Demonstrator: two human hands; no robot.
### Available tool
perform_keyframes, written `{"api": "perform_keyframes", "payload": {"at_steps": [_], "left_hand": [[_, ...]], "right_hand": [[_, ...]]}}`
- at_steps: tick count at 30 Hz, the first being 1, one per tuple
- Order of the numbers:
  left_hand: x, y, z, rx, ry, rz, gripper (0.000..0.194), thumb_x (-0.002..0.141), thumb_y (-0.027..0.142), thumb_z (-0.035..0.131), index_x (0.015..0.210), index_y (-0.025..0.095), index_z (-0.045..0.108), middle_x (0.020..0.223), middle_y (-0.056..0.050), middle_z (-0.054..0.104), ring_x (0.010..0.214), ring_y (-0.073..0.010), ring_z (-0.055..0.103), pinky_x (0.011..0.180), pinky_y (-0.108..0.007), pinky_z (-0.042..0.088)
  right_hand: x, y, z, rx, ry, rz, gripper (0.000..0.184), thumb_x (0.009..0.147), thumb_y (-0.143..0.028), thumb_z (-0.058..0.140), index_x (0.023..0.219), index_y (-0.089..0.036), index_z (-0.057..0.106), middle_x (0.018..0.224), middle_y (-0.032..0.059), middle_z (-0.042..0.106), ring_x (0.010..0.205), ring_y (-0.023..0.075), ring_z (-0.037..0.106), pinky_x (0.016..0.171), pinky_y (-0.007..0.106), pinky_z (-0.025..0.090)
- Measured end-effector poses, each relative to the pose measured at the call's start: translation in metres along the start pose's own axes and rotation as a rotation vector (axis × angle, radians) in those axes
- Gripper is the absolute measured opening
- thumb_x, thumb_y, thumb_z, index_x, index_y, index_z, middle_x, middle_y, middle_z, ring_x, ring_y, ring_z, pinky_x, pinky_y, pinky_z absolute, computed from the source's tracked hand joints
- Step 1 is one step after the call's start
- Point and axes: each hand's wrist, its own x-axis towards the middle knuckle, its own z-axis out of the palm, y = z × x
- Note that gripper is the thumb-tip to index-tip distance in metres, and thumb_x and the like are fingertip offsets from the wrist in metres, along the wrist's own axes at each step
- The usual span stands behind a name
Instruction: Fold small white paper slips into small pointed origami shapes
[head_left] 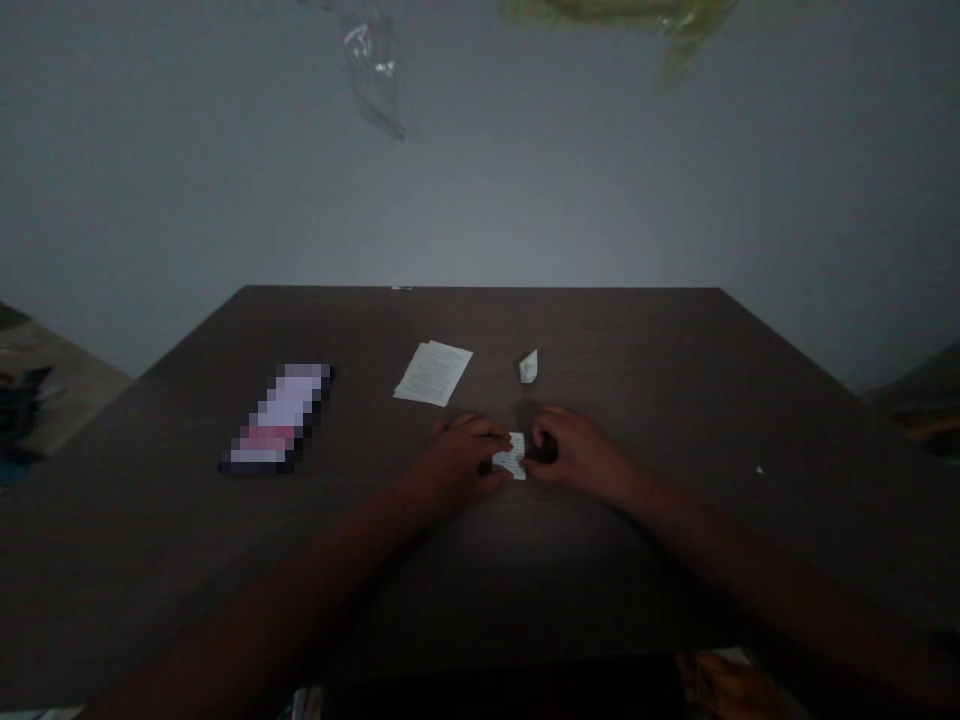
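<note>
Both hands meet at the middle of a dark wooden table. My left hand and my right hand are curled, and their fingertips pinch a small white printed slip of paper from either side. The slip lies low on or just above the tabletop. Beyond the hands rests a white printed sheet, and to its right a small folded white paper piece.
A blurred-out flat rectangular object lies on the table's left part. A pale wall rises behind the far edge, with clear plastic hanging at the top. A tiny white scrap sits at the right.
</note>
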Motion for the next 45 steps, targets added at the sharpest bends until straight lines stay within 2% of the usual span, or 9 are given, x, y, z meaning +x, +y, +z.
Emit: {"api": "perform_keyframes", "payload": {"at_steps": [4,8,11,15,21,26,32,37,45], "left_hand": [[0.001,-0.006,-0.002,-0.059,-0.021,-0.009,0.036,0.097,0.014,0.083,0.132,0.022,0.082,0.149,-0.009,0.079,0.146,-0.0338,0.067,0.126,-0.057,0.045],[0.0,-0.013,-0.005,-0.088,-0.05,0.016,0.034,0.099,0.011,0.078,0.13,0.024,0.083,0.149,-0.008,0.081,0.145,-0.0311,0.07,0.127,-0.057,0.047],[-0.001,-0.015,-0.006,-0.069,-0.061,0.009,0.037,0.099,0.011,0.077,0.132,0.025,0.082,0.151,-0.009,0.08,0.148,-0.0329,0.068,0.128,-0.062,0.045],[-0.003,-0.011,-0.006,-0.047,-0.08,-0.005,0.04,0.098,0.011,0.078,0.135,0.025,0.081,0.155,-0.009,0.077,0.152,-0.0352,0.065,0.128,-0.066,0.042],[-0.005,-0.005,-0.009,-0.021,-0.063,-0.044,0.038,0.096,0.011,0.078,0.131,0.026,0.083,0.151,-0.008,0.08,0.149,-0.0361,0.067,0.126,-0.064,0.043],[-0.007,-0.008,-0.007,-0.013,-0.024,0.011,0.039,0.096,0.012,0.076,0.131,0.029,0.082,0.15,-0.007,0.08,0.146,-0.0339,0.068,0.123,-0.059,0.047],[-0.01,-0.009,-0.014,-0.04,-0.069,0.025,0.043,0.094,0.008,0.072,0.131,0.029,0.083,0.149,-0.005,0.081,0.147,-0.0318,0.067,0.125,-0.057,0.043],[-0.013,-0.009,-0.019,-0.007,-0.104,0.106,0.044,0.092,0.008,0.072,0.127,0.032,0.085,0.148,-0.002,0.081,0.146,-0.0311,0.066,0.122,-0.049,0.046],[-0.017,-0.009,-0.013,0.06,-0.133,0.107,0.061,0.084,0.004,0.067,0.136,0.033,0.081,0.16,0.0,0.075,0.151,-0.0358,0.063,0.12,-0.054,0.042]], "right_hand": [[0.009,0.009,0.007,0.033,0.068,0.084,0.036,0.087,-0.016,0.085,0.081,-0.025,0.05,0.088,-0.0005,0.061,0.08,0.0184,0.059,0.074,0.031,0.039],[0.016,0.014,0.012,0.01,0.128,0.107,0.032,0.093,-0.017,0.08,0.079,-0.024,0.052,0.088,0.0003,0.063,0.081,0.0186,0.059,0.075,0.032,0.041],[0.017,0.014,0.009,-0.006,0.089,0.093,0.031,0.095,-0.018,0.078,0.079,-0.024,0.053,0.089,0.0011,0.063,0.082,0.0192,0.06,0.074,0.032,0.041],[0.012,0.009,0.0,-0.003,0.003,0.018,0.029,0.09,-0.018,0.082,0.084,-0.025,0.055,0.095,0.0023,0.065,0.087,0.0209,0.063,0.076,0.032,0.043],[-0.003,0.0,-0.004,-0.042,-0.065,-0.063,0.031,0.084,-0.021,0.088,0.092,-0.025,0.058,0.105,0.0051,0.07,0.105,0.0272,0.068,0.093,0.04,0.049],[-0.006,-0.003,-0.005,-0.033,-0.103,-0.058,0.03,0.084,-0.022,0.087,0.094,-0.025,0.059,0.109,0.0061,0.072,0.105,0.0283,0.069,0.094,0.042,0.048],[-0.007,-0.003,-0.003,-0.022,-0.087,-0.034,0.033,0.085,-0.02,0.088,0.093,-0.025,0.056,0.11,0.0058,0.071,0.108,0.0285,0.069,0.096,0.043,0.047],[-0.001,0.0,0.008,-0.045,0.005,-0.013,0.029,0.088,-0.019,0.083,0.088,-0.025,0.055,0.1,0.0041,0.068,0.098,0.0252,0.066,0.088,0.038,0.044],[0.012,0.01,0.008,0.013,0.032,0.098,0.026,0.094,-0.02,0.078,0.082,-0.025,0.056,0.087,0.0017,0.066,0.079,0.0203,0.06,0.072,0.034,0.038]]}}
